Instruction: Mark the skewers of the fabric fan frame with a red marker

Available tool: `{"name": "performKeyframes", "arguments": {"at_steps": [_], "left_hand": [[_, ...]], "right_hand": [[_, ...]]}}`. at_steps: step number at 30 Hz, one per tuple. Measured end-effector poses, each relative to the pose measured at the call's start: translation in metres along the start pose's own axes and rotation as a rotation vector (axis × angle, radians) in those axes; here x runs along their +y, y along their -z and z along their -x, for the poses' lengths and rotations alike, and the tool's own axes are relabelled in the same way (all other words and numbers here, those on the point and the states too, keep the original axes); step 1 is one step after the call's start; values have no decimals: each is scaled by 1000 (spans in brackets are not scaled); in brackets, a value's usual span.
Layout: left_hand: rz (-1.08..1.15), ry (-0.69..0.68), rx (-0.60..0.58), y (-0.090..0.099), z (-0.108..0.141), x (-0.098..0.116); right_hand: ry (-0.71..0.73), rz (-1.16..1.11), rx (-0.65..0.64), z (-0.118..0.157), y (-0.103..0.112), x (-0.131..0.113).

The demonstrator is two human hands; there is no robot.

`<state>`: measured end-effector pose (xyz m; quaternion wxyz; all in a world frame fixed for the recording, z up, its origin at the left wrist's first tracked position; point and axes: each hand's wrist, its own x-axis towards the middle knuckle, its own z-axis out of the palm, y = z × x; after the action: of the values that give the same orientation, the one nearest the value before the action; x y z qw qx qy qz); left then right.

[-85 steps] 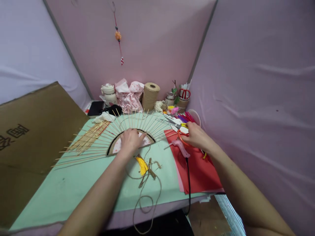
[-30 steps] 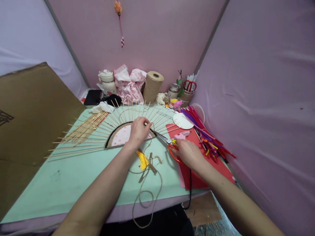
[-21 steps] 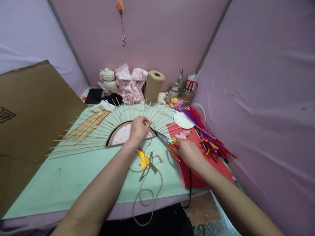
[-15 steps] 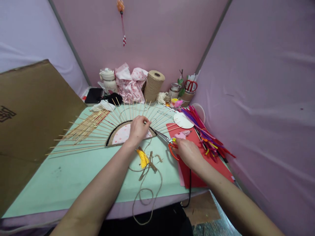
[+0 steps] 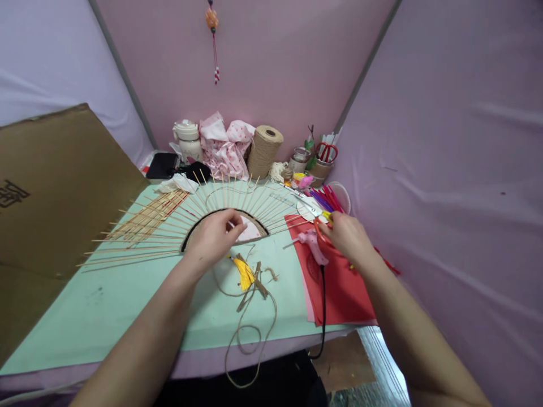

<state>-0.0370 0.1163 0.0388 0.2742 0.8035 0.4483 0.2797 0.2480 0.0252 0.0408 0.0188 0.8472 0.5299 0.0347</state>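
head view, right hand gripping scissors near glue gun, left hand, grip unclear, overlapping fan

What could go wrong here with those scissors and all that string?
Perhaps these:
1. The scissors in the right hand point toward the thin sticks, so a slip might nick one.
2. The black cord of the pink glue gun hangs over the table's front edge; a snag could drag the glue gun.
3. The loose twine loops over that edge too, so it might catch on something.
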Motion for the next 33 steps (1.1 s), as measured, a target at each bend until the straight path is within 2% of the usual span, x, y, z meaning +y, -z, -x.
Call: {"name": "performKeyframes", "arguments": {"at_steps": [2, 4, 5, 6, 11, 14, 15, 16, 18, 20, 22, 24, 28, 33], "left_hand": [[-56, -27, -191, 15, 18, -3], [-69, -6, -409, 26, 33, -8], [-63, 11, -497, 29, 38, -12], [-40, 34, -536, 31, 42, -15], [158, 221, -258, 23, 54, -31], [509, 489, -192, 9, 73, -33], [676, 613, -130, 3, 81, -31], [846, 727, 2, -1, 88, -29], [1144, 870, 241, -7, 100, -22], [1325, 933, 427, -7, 106, -16], [1410, 952, 533, -5, 104, -15], [1477, 944, 578, -1, 97, -19], [1633, 954, 589, 5, 78, -33], [1681, 984, 546, 13, 60, -36]], "right_hand": [[-74, -3, -26, -32, -4, 12], [-87, -3, -42, -61, -10, 18], [-94, -1, -47, -74, -14, 19], [-101, 1, -54, -84, -17, 19], [-103, 13, -52, -110, -34, 18], [-70, 20, -44, -115, -40, 20], [-60, 23, -42, -116, -42, 20], [-51, 25, -42, -118, -43, 21], [-35, 30, -48, -122, -47, 22], [-18, 36, -62, -126, -50, 20], [-3, 42, -74, -131, -54, 16], [4, 50, -80, -135, -57, 12], [16, 63, -92, -139, -61, 8], [28, 71, -114, -139, -62, 7]]}}
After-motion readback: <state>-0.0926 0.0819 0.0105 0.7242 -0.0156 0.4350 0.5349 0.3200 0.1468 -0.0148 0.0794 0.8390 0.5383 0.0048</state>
